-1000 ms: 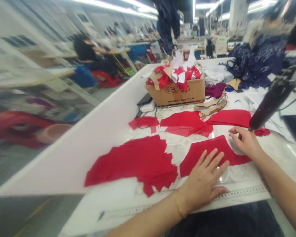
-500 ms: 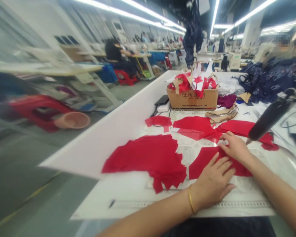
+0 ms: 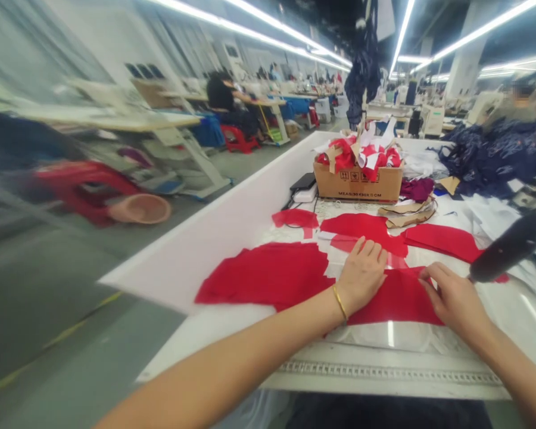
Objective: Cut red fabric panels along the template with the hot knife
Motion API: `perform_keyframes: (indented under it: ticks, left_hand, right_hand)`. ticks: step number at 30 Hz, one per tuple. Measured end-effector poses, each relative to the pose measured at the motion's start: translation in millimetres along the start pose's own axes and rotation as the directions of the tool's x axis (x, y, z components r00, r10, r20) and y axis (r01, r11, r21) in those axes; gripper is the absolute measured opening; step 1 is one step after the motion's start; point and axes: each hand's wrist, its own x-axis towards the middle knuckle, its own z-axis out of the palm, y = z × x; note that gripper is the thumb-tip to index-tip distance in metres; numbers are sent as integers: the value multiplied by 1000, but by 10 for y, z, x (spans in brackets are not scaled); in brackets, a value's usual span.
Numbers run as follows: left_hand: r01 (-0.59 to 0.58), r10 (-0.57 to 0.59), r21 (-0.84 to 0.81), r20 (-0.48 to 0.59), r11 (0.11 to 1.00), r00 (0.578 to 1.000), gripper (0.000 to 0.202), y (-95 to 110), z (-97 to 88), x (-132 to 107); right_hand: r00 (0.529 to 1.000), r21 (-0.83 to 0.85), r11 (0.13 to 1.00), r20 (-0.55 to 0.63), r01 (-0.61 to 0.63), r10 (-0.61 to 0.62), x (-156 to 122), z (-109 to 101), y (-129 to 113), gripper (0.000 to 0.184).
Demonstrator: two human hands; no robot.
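A flat piece of red fabric (image 3: 397, 301) lies on the table in front of me, between my two hands. My left hand (image 3: 361, 277), with a gold bracelet at the wrist, rests palm down over its left end, fingers stretched out past its far edge. At the far right corner of the same piece, my right hand (image 3: 453, 295) has thumb and index finger closed on the edge. A stack of red fabric pieces (image 3: 263, 274) lies to the left, partly covered by my left forearm. Beyond my hands are more red cut pieces (image 3: 357, 225).
A cardboard box (image 3: 360, 183) full of red and white scraps stands at the back. To the right, a black-handled tool (image 3: 509, 247) hangs over the table. Dark blue cloth (image 3: 495, 158) is heaped behind it. A ruler strip (image 3: 384, 372) runs along the front edge.
My left hand has moved left and away from me, to the far edge of the red piece. My right hand has shifted right and closer, to its corner. The view has turned slightly left.
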Motion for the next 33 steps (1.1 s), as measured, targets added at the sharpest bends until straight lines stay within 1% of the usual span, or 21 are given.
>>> perform_keyframes:
  ticks: [2, 4, 6, 8, 10, 13, 16, 19, 22, 27, 33]
  left_hand:
    - [-24, 24, 23, -15, 999, 1000, 4, -13, 69, 85]
    - [-53, 54, 45, -29, 998, 998, 16, -67, 94, 127]
    - [-86, 88, 60, -40, 994, 995, 24, -130, 61, 97]
    - [-125, 129, 66, -49, 990, 990, 26, -164, -29, -5]
    - [-169, 173, 61, -68, 984, 983, 28, -145, -157, -150]
    - [-213, 214, 21, -107, 977, 971, 32, -30, -342, -357]
    - [-203, 196, -63, -96, 977, 976, 33, 118, -436, -475]
    - [-190, 178, -139, -99, 972, 979, 31, 227, -427, -511]
    - [-192, 176, -175, -107, 966, 979, 28, 284, -379, -516]
    - [-221, 201, -188, -121, 957, 972, 29, 319, -329, -529]
    - [-230, 212, -175, -116, 957, 970, 33, 339, -321, -534]
  right_hand:
    - [998, 25, 999, -50, 42, -40, -143, -52, 45, 20]
    - [996, 28, 997, -61, 66, -65, -269, -91, 104, 18]
    - [995, 27, 997, -65, 76, -74, -382, -124, 175, 16]
    - [995, 24, 998, -73, 65, -63, -483, -153, 248, 15]
    - [998, 22, 999, -63, 28, -27, -564, -179, 314, 17]
    - [998, 31, 998, -13, -57, 58, -648, -222, 387, 18]
    - [988, 58, 987, 41, -149, 147, -697, -264, 427, 15]
    - [977, 77, 976, 92, -202, 194, -738, -290, 450, 11]
    - [969, 38, 976, 129, -215, 209, -783, -295, 468, 13]
    - [945, -32, 964, 193, -263, 265, -837, -302, 465, 25]
    - [916, -82, 944, 229, -319, 329, -858, -341, 424, 23]
